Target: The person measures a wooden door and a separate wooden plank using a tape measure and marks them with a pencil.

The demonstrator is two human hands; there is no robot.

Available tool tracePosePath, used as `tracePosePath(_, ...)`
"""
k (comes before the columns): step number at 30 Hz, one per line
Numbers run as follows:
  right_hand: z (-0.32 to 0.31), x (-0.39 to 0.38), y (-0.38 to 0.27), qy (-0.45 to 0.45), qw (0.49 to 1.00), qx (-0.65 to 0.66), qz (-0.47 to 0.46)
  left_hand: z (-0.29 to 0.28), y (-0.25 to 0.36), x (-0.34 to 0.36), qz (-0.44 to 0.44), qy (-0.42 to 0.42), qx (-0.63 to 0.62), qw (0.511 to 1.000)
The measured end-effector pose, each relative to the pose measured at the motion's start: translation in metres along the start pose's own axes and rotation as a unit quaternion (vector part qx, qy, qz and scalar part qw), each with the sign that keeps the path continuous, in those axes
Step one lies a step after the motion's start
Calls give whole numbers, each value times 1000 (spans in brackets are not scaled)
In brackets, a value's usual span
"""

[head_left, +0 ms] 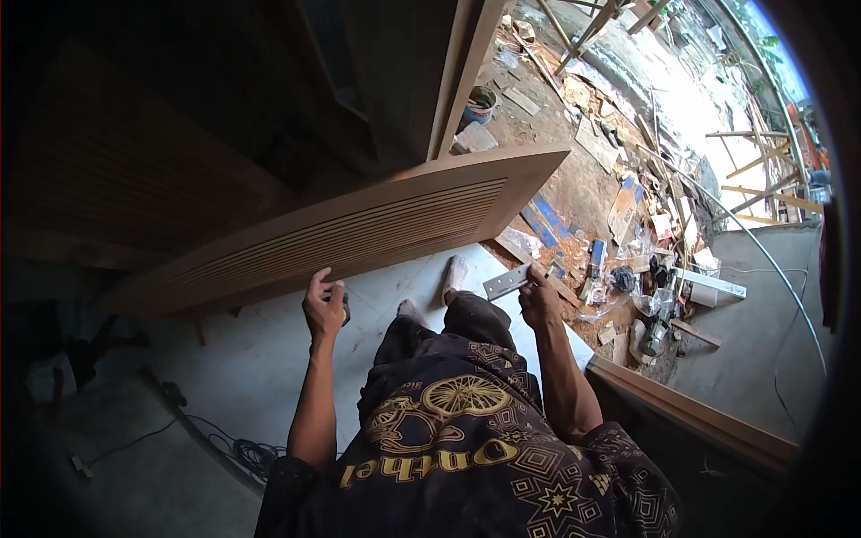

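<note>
In front of me a louvred wooden door panel [359, 233] stands on its long edge, slanting from lower left to upper right. My left hand [323, 307] is close to the panel's near side, with the thumb and forefinger raised. Its palm and lower fingers hold a small black-and-yellow tape measure [346, 310], mostly covered by the hand. Further right, my right hand [541, 302] grips one end of a flat grey metal hinge [507, 282] with screw holes. The hinge is held out over the white floor, apart from the panel.
A wooden frame post [466, 72] rises behind the panel. Rubble, wood scraps and tools cover the ground at right, near a bucket [481, 105]. A wooden sill [691, 408] runs along the lower right. Coiled black cable [256, 455] lies at lower left on the floor [242, 377].
</note>
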State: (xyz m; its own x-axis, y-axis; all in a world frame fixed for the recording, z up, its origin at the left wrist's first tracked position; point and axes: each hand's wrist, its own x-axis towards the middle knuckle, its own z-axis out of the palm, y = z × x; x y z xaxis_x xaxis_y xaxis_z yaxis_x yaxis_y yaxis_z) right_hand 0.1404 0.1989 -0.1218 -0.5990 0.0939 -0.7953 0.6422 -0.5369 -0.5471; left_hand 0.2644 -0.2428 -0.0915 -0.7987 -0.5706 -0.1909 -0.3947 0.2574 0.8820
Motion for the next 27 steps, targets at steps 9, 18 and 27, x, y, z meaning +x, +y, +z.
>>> tracePosePath(9,174,65,-15,-97,995,-16,-35,180,85,55,-140,-175,-224,948)
tracePosePath(18,206,107,-34,-161,986,-38,17,222,94,122,-265,-100,-310,907)
tracePosePath(27,217,117,-41,-150,985,-81,-23,230,102,133,-293,-40,-315,902)
